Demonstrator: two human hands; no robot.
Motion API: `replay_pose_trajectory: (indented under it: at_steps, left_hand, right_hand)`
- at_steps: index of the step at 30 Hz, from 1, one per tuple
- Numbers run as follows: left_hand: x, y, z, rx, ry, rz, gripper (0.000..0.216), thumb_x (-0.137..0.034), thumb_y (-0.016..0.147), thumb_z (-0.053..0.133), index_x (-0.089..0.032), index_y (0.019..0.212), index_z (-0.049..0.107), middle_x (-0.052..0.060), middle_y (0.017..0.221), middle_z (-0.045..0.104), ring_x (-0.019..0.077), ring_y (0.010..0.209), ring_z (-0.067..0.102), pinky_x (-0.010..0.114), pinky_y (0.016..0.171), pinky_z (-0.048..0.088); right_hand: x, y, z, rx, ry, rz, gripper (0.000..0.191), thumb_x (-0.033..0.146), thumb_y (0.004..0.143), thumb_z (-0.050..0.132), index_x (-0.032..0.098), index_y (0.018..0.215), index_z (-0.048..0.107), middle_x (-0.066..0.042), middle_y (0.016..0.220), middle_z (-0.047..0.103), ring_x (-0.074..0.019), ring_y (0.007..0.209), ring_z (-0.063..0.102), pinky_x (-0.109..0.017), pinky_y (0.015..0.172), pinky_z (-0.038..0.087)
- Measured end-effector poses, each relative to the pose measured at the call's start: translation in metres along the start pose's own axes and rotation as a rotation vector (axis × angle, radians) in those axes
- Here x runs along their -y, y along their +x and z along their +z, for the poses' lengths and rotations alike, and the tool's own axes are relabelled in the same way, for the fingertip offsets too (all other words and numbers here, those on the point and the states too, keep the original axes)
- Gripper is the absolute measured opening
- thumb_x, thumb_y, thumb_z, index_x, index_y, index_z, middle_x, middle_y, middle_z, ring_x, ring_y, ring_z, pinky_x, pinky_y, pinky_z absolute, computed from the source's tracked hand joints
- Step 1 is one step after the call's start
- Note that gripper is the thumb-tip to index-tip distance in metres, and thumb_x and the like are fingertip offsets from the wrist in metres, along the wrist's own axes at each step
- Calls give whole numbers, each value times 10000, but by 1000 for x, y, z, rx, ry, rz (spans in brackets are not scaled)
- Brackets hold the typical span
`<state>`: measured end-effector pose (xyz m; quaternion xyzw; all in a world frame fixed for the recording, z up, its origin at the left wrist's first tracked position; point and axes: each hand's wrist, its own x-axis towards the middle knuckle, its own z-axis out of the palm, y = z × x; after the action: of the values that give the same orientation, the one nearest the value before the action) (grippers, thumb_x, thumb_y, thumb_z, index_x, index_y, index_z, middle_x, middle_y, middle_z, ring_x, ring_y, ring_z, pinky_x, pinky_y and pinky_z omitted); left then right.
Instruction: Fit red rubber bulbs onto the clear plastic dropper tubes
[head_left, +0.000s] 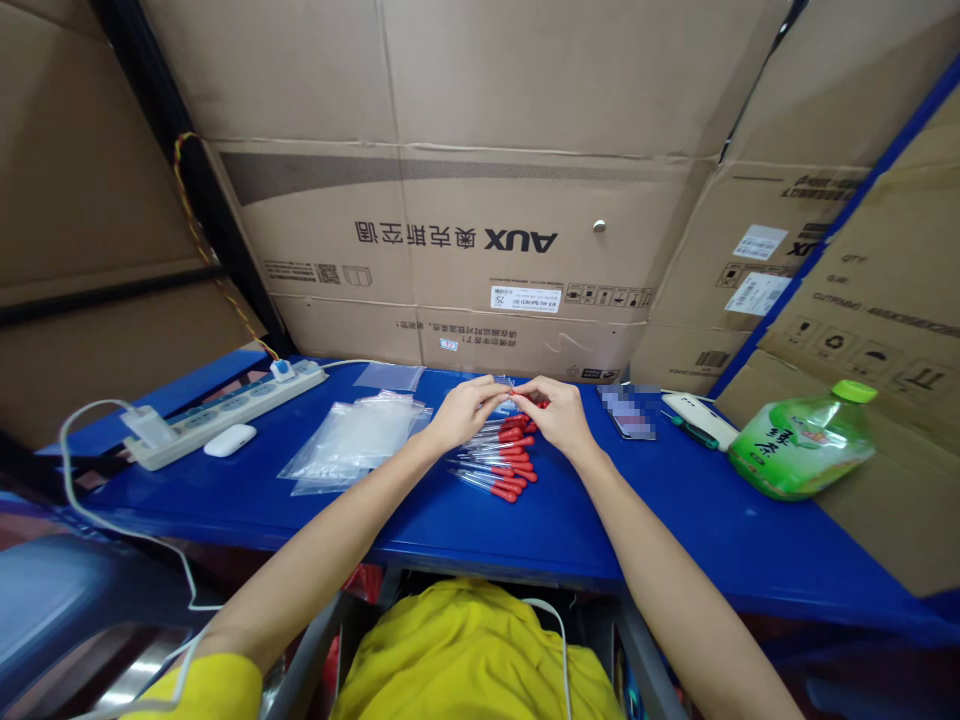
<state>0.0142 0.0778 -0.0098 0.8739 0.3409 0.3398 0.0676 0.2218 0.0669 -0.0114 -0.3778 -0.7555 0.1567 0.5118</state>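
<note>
My left hand (466,410) and my right hand (553,412) meet over the blue table, fingertips pinched together. Between them shows a small clear plastic bag (507,407), mostly covered by my fingers. A bit of red shows at the fingertips; whether it is the bag's seal line or a bulb I cannot tell. Just below my hands lies a pile of clear droppers with red bulbs (510,470), bulbs pointing right. Left of my left hand is a stack of clear zip bags (356,440) with red seal lines. One flat clear bag (390,376) lies behind the stack.
A white power strip (232,408) with plugs and a white earbud case (229,440) are on the left. To the right are a phone (628,412), a white device (699,418), a dark green tool (694,432) and a green bottle (799,445). Cardboard (450,180) walls the back.
</note>
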Motion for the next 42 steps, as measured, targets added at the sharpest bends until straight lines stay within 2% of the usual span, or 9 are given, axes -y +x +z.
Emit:
replay_pose_trajectory:
  at_steps: [4,12,18,23,28,32,35,37,42]
  left_hand:
    - [-1,0,0,16,23,13,459,-422,1096,352,-171,1182,727,86,933,639,205,879,598,302,802,445]
    - [-7,2,-3,-55,-92,-7,520,-439,1105,307,-145,1048,733,53,841,574,188,825,578,306,811,438]
    - [-3,3,-4,-14,-98,13,479,-423,1097,349,-148,1040,738,70,846,631,201,847,589,303,811,447]
    - [-3,3,-5,22,-87,24,449,-390,1093,365,-147,1037,739,104,939,689,218,911,611,315,840,465]
    - [2,1,-5,49,-25,59,429,-357,1092,377,-141,1133,745,114,967,677,217,911,624,309,827,472]
    - [6,1,-2,0,-27,100,417,-356,1088,405,-135,1156,752,101,932,664,202,876,626,297,794,466]
    - [6,1,1,-96,-65,97,390,-366,1077,447,-151,1142,766,93,938,670,188,871,631,289,797,467]
    - [6,1,2,-142,-67,79,366,-380,1065,485,-172,1150,774,88,965,678,180,870,633,286,800,465]
    - [13,0,1,-117,-124,-57,340,-446,1013,583,-194,1111,788,59,961,724,149,728,609,272,729,461]
  right_hand:
    - [1,0,-1,33,-89,-6,182,391,903,694,226,885,768,-61,849,767,-204,736,691,-321,734,558]
    - [-2,2,1,-6,90,124,236,434,863,717,217,943,762,-50,862,789,-221,760,727,-330,740,577]
    - [-4,0,1,16,163,143,238,435,844,740,212,922,772,-63,862,800,-242,769,751,-349,746,596]
    - [-6,-3,2,2,15,44,176,378,879,724,216,915,782,-57,834,792,-225,722,733,-339,724,583]
    - [-6,-3,3,42,-132,-66,120,290,910,693,217,917,788,-68,889,794,-223,794,735,-333,785,568]
    - [-5,-1,3,34,-143,-93,118,284,907,694,213,923,787,-72,900,799,-230,806,741,-333,785,568]
    - [-6,0,3,-9,-54,-58,162,339,902,711,204,962,777,-64,900,804,-220,763,742,-326,749,574]
    - [-8,1,3,12,-10,-11,214,392,891,724,207,987,769,-56,881,801,-216,734,737,-324,719,575]
    - [-15,2,-1,76,184,159,313,489,862,731,203,988,748,-48,772,771,-212,648,723,-324,645,579]
